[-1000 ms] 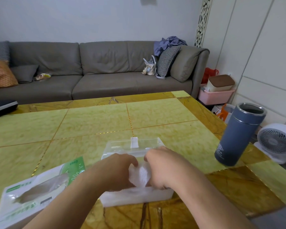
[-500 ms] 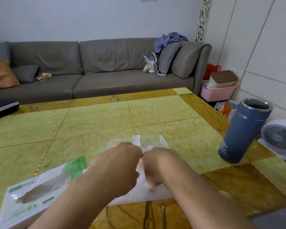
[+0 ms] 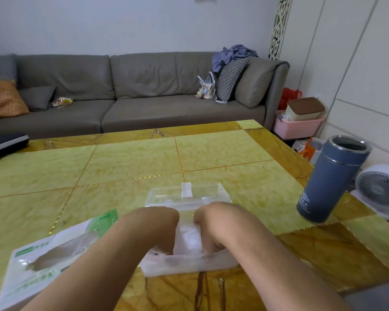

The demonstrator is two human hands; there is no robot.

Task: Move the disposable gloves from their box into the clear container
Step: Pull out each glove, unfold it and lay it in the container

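Observation:
The clear container (image 3: 189, 264) sits on the table near its front edge, its hinged lid (image 3: 186, 194) open and lying behind it. A white wad of disposable gloves (image 3: 187, 237) is inside it, between my hands. My left hand (image 3: 160, 230) and my right hand (image 3: 211, 228) reach down into the container with fingers curled, gripping the wad from both sides; the fingertips are mostly hidden. The green-and-white glove box (image 3: 54, 254) lies at the left, partly under my left forearm, its plastic-edged slot facing up.
A tall blue-grey flask (image 3: 330, 180) stands uncapped on the yellow tiled table (image 3: 126, 167) at the right edge. A dark flat device (image 3: 5, 142) lies at the far left. Behind are a grey sofa (image 3: 121, 95), a pink bin (image 3: 298, 126) and a white fan (image 3: 382, 189).
Both hands have sunk into the container with the glove wad, which stood above the rim a second ago. The view has shifted slightly.

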